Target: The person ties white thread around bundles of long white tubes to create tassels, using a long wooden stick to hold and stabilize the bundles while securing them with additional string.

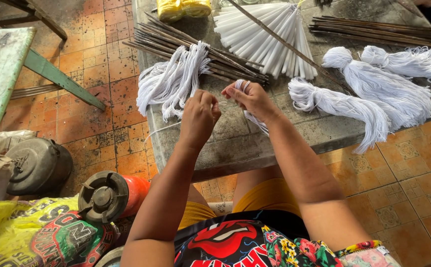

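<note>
left hand | pinches white string | right hand loops it

On the grey stone table a loose bunch of white cotton strings lies left, over thin dark wooden sticks; white wax candles fan out farther back — three tied white string bundles lie right.

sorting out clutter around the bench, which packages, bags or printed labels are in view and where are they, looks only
Yellow plastic printed sack: bottom left on the floor, crumpled, with red, green and black print.
Yellow plastic-wrapped bundle: top centre on the grey stone table, small and lumpy.
No signs or screens show.
</note>
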